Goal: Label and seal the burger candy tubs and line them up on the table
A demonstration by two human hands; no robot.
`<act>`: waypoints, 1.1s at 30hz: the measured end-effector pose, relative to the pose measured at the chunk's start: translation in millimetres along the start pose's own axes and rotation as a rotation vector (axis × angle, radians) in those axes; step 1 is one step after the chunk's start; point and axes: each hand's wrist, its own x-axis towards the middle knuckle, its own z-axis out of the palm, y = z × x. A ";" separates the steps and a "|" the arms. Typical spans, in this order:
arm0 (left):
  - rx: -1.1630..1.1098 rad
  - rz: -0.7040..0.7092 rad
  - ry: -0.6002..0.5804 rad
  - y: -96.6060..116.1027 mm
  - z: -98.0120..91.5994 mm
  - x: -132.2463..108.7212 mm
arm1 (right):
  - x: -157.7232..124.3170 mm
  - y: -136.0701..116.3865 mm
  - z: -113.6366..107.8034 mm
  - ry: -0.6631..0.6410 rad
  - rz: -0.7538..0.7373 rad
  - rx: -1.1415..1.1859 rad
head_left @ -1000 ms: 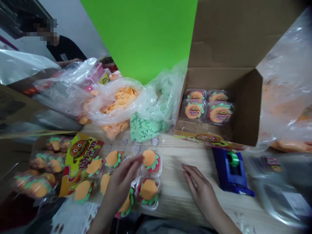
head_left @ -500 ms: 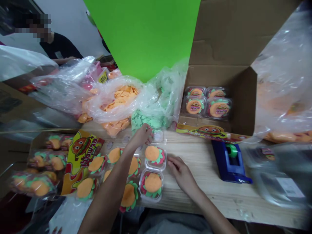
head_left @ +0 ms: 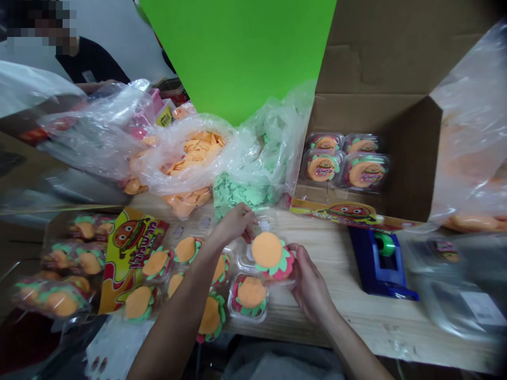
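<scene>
The right hand (head_left: pixel 311 282) clamps a burger-shaped candy tub (head_left: pixel 272 257) from its side, just in front of the open cardboard box (head_left: pixel 376 58); the left hand (head_left: pixel 233 224) pinches a clear plastic piece (head_left: pixel 263 226) beside the tub; four packed tubs (head_left: pixel 340 163) sit inside the box; a blue tape dispenser (head_left: pixel 380 266) stands in front of it.

Seemingly a packing workroom; a wooden bench (head_left: pixel 336 301) bears a cardboard carton (head_left: pixel 396 63) and tape dispenser (head_left: pixel 378 264).
</scene>
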 end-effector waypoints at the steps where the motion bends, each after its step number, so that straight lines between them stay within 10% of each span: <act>1: -0.026 0.043 0.008 0.4 3.4 -7.1 | -6.1 -5.1 0.7 -0.030 0.065 0.074; 9: -0.033 0.482 0.384 -13.9 34.6 -89.9 | -52.6 -37.1 -3.3 -0.146 0.244 0.664; 17: 0.391 0.999 0.234 -31.2 68.7 -144.2 | -81.8 -43.6 -11.0 -0.065 0.182 0.748; 27: 0.640 1.121 0.269 -46.5 94.6 -143.6 | -101.6 -22.0 -25.7 0.075 0.054 0.685; 33: 0.171 0.899 0.191 -44.9 96.2 -146.9 | -106.9 -25.2 -31.5 -0.006 0.128 0.778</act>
